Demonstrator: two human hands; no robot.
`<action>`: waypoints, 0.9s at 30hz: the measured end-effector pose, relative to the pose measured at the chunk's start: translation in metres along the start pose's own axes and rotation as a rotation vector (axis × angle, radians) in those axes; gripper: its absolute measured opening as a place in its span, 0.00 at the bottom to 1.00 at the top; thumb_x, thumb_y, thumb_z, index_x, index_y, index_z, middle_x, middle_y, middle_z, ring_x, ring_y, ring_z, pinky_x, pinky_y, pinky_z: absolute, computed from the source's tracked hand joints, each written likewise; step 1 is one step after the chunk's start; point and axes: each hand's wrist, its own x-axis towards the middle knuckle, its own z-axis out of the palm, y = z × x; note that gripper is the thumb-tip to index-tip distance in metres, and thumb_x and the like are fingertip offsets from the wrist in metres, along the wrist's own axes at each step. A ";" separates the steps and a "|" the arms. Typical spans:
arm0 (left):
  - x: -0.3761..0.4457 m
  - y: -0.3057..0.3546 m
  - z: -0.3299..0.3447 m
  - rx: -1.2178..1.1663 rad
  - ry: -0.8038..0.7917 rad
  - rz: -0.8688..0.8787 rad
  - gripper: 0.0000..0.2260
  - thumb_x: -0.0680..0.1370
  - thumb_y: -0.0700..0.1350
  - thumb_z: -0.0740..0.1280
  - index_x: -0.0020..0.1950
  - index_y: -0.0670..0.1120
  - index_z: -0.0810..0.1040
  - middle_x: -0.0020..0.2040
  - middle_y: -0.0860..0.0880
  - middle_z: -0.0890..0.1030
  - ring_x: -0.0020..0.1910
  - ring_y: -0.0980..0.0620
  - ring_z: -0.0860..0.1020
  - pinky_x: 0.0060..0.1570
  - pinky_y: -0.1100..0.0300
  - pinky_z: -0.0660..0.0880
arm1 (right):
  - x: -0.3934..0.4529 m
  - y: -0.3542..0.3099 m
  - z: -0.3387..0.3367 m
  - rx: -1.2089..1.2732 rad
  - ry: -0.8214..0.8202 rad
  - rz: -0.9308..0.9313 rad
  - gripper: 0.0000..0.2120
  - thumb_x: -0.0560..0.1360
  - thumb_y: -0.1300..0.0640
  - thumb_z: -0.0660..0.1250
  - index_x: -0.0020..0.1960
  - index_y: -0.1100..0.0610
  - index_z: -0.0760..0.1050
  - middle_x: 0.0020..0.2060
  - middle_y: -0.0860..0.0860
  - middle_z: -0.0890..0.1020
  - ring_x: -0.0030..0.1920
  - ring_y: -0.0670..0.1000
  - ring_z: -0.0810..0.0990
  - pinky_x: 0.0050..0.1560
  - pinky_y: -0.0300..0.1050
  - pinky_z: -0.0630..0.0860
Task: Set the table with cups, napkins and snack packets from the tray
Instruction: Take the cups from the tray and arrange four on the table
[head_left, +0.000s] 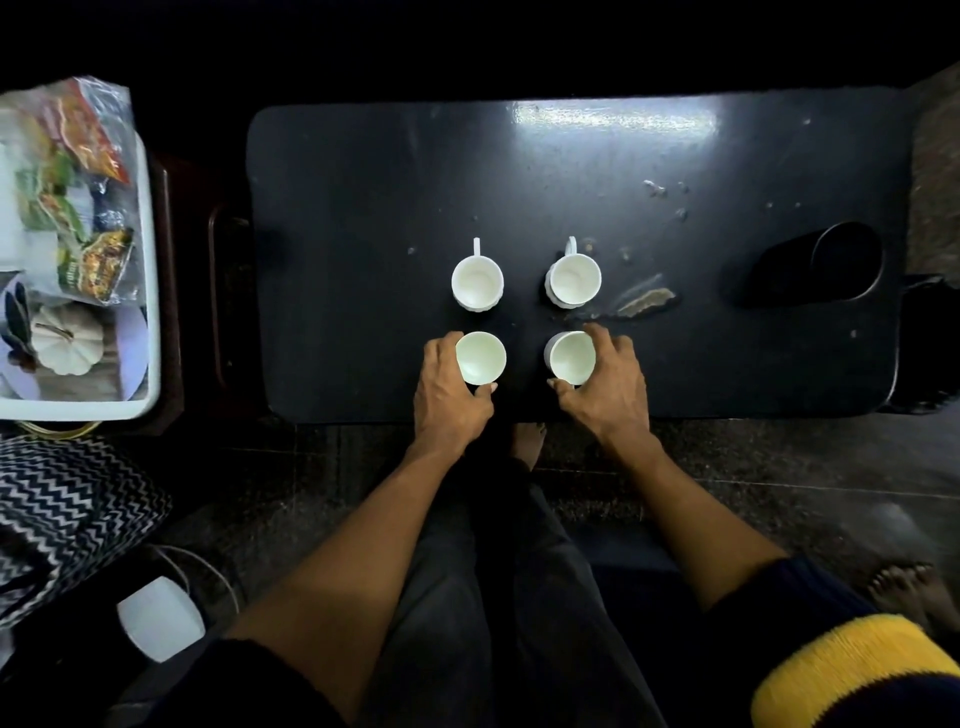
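Several white cups stand in a square on the black table (363, 182). The far left cup (477, 282) and far right cup (574, 280) stand free, handles pointing away. My left hand (451, 392) grips the near left cup (481, 357), thumb and fingers curled round its side. My right hand (608, 382) grips the near right cup (571, 357) in the same way. The white tray (150, 249) at the far left holds snack packets (85, 135) and napkins (31, 244); a pumpkin-print napkin (62, 340) lies at its near end.
A black cylindrical container (826, 265) lies on its side at the table's right end. Worn patches and specks mark the tabletop near the right cups. A zigzag-patterned cloth (67, 514) and a white object (158, 618) lie on the floor at the left. My legs fill the foreground.
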 end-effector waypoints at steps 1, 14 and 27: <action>0.000 -0.001 0.001 -0.001 -0.001 0.002 0.31 0.68 0.43 0.77 0.68 0.48 0.70 0.63 0.48 0.72 0.60 0.45 0.75 0.55 0.50 0.75 | 0.000 0.000 0.000 0.001 -0.001 0.000 0.38 0.67 0.49 0.78 0.72 0.50 0.66 0.60 0.57 0.72 0.58 0.62 0.77 0.55 0.54 0.76; -0.006 0.013 -0.024 0.064 -0.069 -0.043 0.42 0.69 0.46 0.77 0.77 0.46 0.59 0.73 0.48 0.64 0.71 0.45 0.69 0.64 0.46 0.73 | -0.010 -0.040 -0.018 -0.248 0.083 -0.165 0.39 0.66 0.41 0.72 0.73 0.52 0.65 0.66 0.55 0.70 0.65 0.60 0.70 0.61 0.57 0.70; 0.002 -0.010 -0.136 -0.053 0.103 -0.035 0.21 0.78 0.41 0.67 0.70 0.48 0.69 0.65 0.48 0.72 0.60 0.47 0.78 0.59 0.47 0.76 | -0.033 -0.218 -0.001 -0.271 -0.216 -0.497 0.38 0.69 0.48 0.71 0.77 0.50 0.63 0.66 0.56 0.72 0.67 0.60 0.71 0.62 0.55 0.73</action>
